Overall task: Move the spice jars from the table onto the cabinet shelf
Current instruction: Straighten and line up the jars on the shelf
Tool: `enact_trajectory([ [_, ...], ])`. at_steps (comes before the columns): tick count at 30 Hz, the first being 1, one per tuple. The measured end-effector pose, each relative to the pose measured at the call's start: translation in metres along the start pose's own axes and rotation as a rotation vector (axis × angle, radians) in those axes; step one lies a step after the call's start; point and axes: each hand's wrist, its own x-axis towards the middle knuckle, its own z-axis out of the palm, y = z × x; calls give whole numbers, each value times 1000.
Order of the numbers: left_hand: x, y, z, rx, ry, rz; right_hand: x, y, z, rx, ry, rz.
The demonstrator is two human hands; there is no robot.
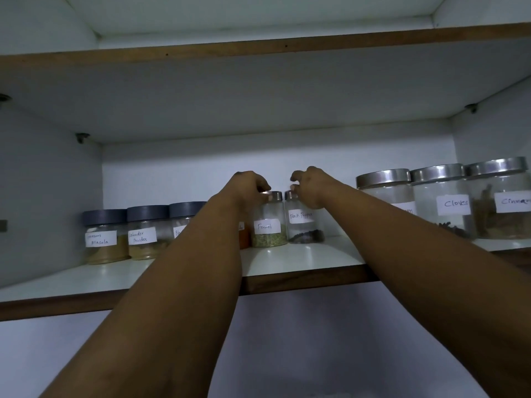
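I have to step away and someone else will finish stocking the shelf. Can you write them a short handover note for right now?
Left hand: fingers curled on the lid of the fennel jar.
Right hand: fingers at the lid of the black pepper jar.
Both jars stand upright, side by side, on the cabinet shelf, between the dark-lidded jars on the left and the big steel-lidded jars on the right.
Done: these two are placed.
Left: let go; check the table, out of view, for more jars.

I see greenish seeds in the Fennel jar (269,222), silver cap. Black Pepper jar (304,222) shows black bits. White shelf (301,259), brown edge.
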Motion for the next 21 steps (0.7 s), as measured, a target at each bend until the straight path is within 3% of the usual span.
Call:
enact_trajectory([
  [3, -2, -1, -1, -9, 16, 6, -5, -2, -3, 87, -30, 78],
  [7, -5, 0, -1, -16, 10, 9, -11, 0, -1, 147, -22, 19],
  [16, -2, 2, 0, 59, 15, 17, -2, 5, 1, 197, -89, 74],
  [21, 1, 2, 1, 91, 36, 24, 0, -5, 2, 227, -35, 127],
])
